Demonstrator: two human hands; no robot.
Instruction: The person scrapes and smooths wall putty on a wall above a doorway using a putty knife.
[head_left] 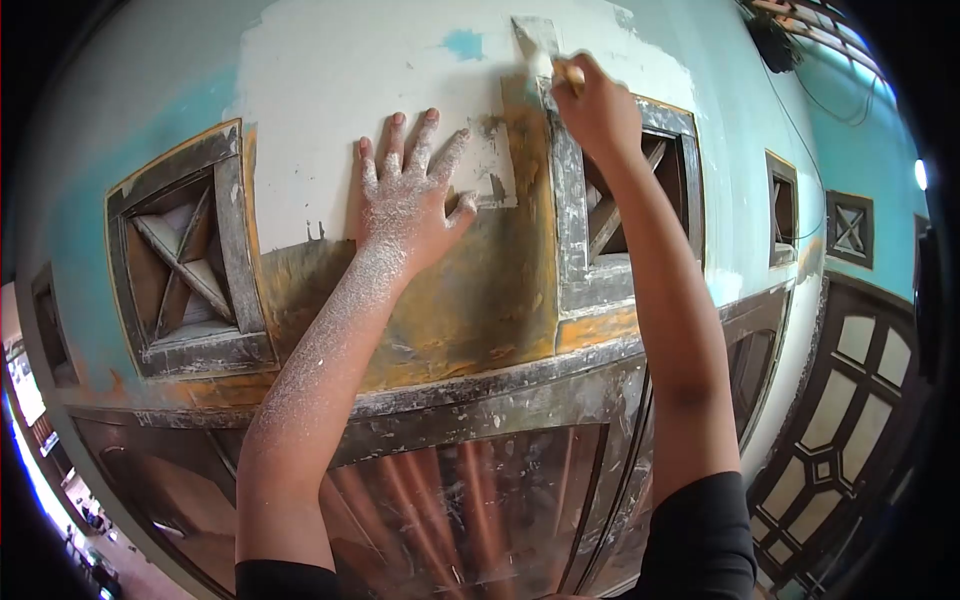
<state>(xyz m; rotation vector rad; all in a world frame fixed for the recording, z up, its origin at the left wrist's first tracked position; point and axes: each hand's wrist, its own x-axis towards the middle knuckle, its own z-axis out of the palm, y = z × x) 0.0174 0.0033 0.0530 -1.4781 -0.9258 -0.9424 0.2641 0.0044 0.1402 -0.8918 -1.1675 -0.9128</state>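
Observation:
My left hand, coated in white dust, lies flat with fingers spread on the wall, over the border of white coating and bare brownish wall. Higher and to the right, my right hand is closed round the handle of a scraper. The scraper's broad, white-smeared blade touches the coated wall just above the upper left corner of a wooden vent frame. A strip of brown wall runs down beside that frame.
Another wooden vent frame with crossed slats is at the left. A white-specked ledge runs below, above dark glazed panels. At the right are a panelled door, smaller vents and hanging cables.

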